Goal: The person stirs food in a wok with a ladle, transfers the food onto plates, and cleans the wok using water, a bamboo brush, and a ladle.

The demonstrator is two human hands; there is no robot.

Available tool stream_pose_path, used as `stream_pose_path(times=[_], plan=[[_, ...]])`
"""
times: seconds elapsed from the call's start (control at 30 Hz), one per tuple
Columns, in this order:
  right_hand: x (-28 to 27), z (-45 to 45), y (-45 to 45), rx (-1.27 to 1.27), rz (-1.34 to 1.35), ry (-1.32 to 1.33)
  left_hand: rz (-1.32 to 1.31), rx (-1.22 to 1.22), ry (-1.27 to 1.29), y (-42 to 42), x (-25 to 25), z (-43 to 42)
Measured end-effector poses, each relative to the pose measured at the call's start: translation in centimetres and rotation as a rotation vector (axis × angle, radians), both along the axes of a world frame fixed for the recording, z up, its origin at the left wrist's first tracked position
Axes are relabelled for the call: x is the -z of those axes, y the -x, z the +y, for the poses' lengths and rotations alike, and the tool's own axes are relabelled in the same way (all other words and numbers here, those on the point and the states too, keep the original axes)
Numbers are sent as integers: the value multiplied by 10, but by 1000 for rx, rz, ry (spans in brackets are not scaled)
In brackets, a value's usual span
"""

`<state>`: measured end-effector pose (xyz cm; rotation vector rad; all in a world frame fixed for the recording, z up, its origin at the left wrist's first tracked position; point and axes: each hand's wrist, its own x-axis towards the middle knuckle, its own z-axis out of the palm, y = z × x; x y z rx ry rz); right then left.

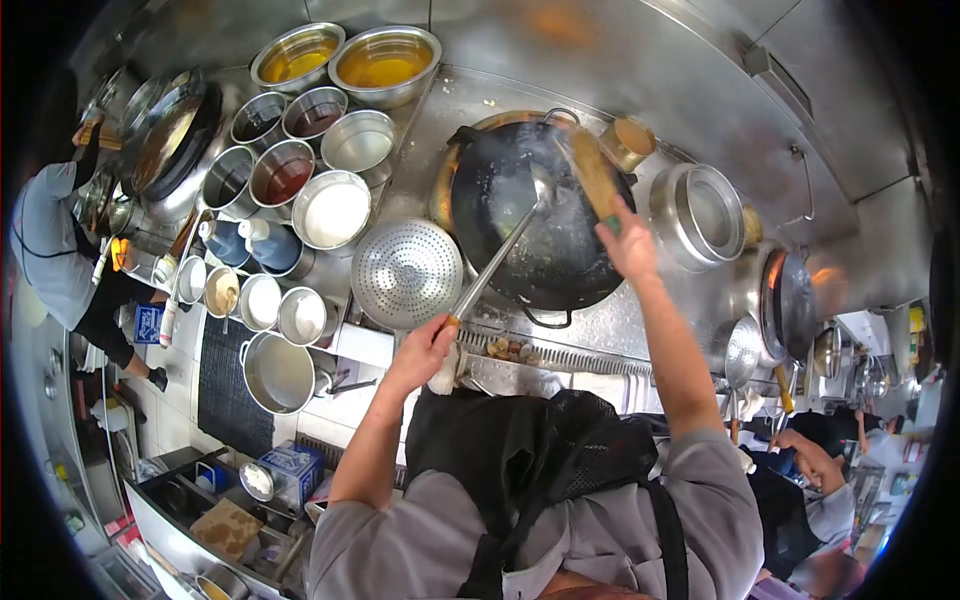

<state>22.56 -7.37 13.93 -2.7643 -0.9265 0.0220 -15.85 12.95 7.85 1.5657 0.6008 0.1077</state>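
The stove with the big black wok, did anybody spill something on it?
Maybe. A little cluster of brownish bits lies by the slotted strip at the near side of the stove top, outside the wok. They look like stray scraps, but I can't tell what they are.

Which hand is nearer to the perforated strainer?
Left. The left hand, gripping the ladle, is by the near rim of the perforated strainer; the right hand, holding the brush, is at the right side of the wok.

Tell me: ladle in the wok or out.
In: from above, the ladle head shows against the inside of the wok; whether it touches, I cannot tell.
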Motion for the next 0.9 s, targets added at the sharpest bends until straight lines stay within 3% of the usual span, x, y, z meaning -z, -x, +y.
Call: stream_pose_path(times=[0.03,0.07,0.13,0.17,0.23,0.3,0.33,0.43,0.53,0.67,0.73,0.77,0.83,0.9], plan=[[6,1,11,-103,2,4,-40,-12,-106,-2,-3,-1],[8,2,16,-101,50,199,-43,-4,-110,-1,-7,0],[-3,-5,-3,-106,63,316,67,-14,340,0,-30,3],[-7,-7,-12,-120,83,438,64,-20,339,0,-30,3],[-12,-6,-8,-95,67,388,42,-6,373,3,-27,3],[-7,-1,7,59,-43,121,44,1,387,3,-23,0],[-2,3,26,21,-112,13,34,15,393,-1,-23,-2],[16,7,72,-242,-45,182,34,-15,486,-7,-30,-4],[30,4,40,-217,-79,99,27,-64,527,-5,-31,-6],[6,10,-12,-121,-43,297,39,-57,600,3,-7,-9],[-7,9,-17,-107,-7,232,-90,-91,-473,-1,15,-22],[-11,8,-17,-112,-9,237,-90,-96,-469,0,14,-27],[-18,7,-11,32,3,48,141,-60,-787,-4,-32,-29],[-38,7,-1,55,4,-16,205,-55,-828,-10,-33,-25]])
